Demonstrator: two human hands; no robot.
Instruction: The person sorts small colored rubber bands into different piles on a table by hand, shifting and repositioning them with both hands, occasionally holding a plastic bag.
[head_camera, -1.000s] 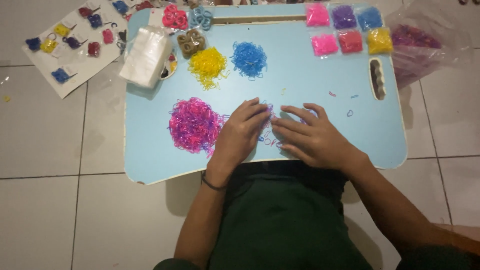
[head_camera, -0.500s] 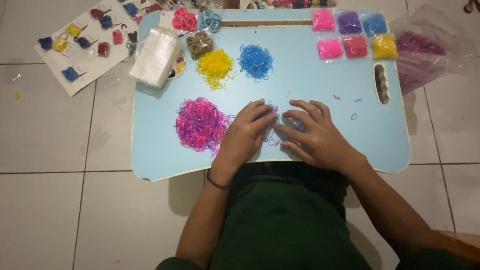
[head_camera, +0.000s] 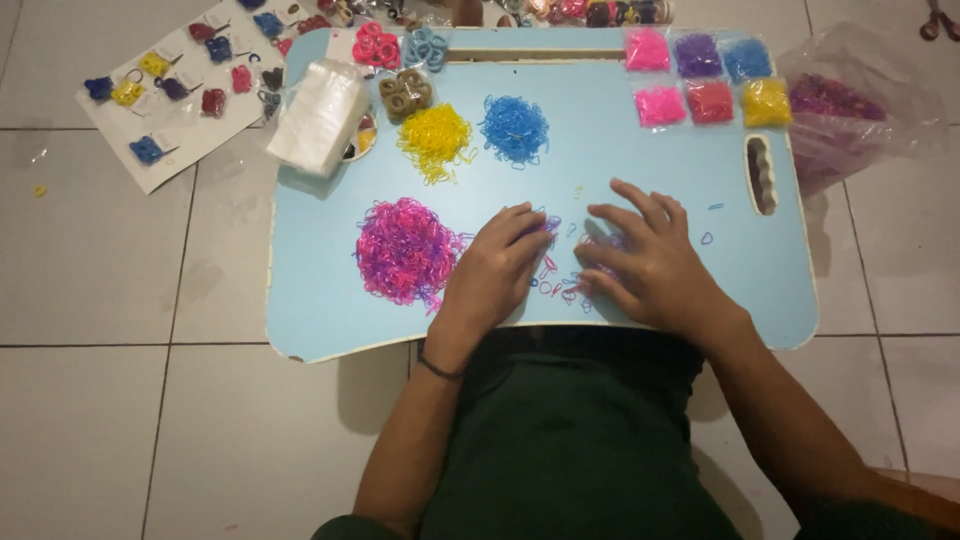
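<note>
Two hands are seen from the head view, laid palm-down on a light blue desk (head_camera: 330, 320) that stands on a tiled floor. The left hand (head_camera: 495, 265) is spread flat with the fingers loosely together, nothing gripped; its fingertips touch a few loose small bands (head_camera: 552, 288) in pink and purple scattered between the hands. The right hand (head_camera: 640, 260) is splayed wide, fingers fanned over the same scatter, and whether a band is pinched beneath it cannot be told. A large pink-and-purple pile (head_camera: 403, 250) lies just beside the left hand. A yellow pile (head_camera: 436, 138) and a blue pile (head_camera: 514, 128) sit farther up the desk, well apart from both hands. Small filled packets (head_camera: 708, 85) are ranged at the far right corner.

The sorting is judged best done by sliding single bands with the fingertips. The palms would be better lifted, so that the loose bands stay visible and are not dragged into the big pile.
</note>
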